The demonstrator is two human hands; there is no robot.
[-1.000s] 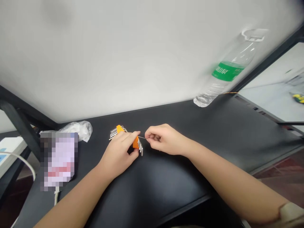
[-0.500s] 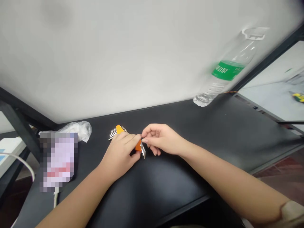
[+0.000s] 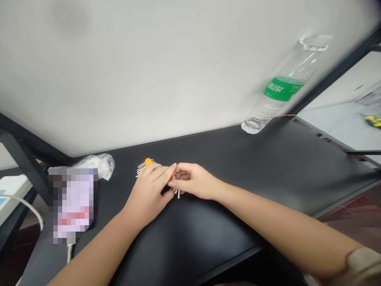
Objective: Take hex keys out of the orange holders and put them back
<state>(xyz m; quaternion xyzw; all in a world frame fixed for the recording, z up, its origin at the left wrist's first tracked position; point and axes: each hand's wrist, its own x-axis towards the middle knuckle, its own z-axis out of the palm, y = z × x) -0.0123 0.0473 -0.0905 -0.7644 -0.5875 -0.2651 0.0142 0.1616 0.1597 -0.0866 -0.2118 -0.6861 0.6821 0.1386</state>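
Observation:
An orange holder [image 3: 148, 162] with several silver hex keys lies on the black table [image 3: 238, 167]. My left hand [image 3: 151, 188] lies over the holder and grips it, fingers pressed on its right end. My right hand [image 3: 190, 180] is closed in a pinch at the key ends that stick out at the holder's lower right. The two hands touch there. Most of the holder is hidden under my left hand.
A crumpled clear plastic bag [image 3: 95, 163] lies at the left by a blurred-out flat object [image 3: 73, 204] with a white cable [image 3: 69, 250]. A clear water bottle with a green label [image 3: 279, 89] stands at the back right against the white wall. A black frame post [image 3: 20, 151] is far left.
My right hand, which held a thin key drawn out to the right, has moved left to the holder and now pinches the key ends. My left hand has stayed put.

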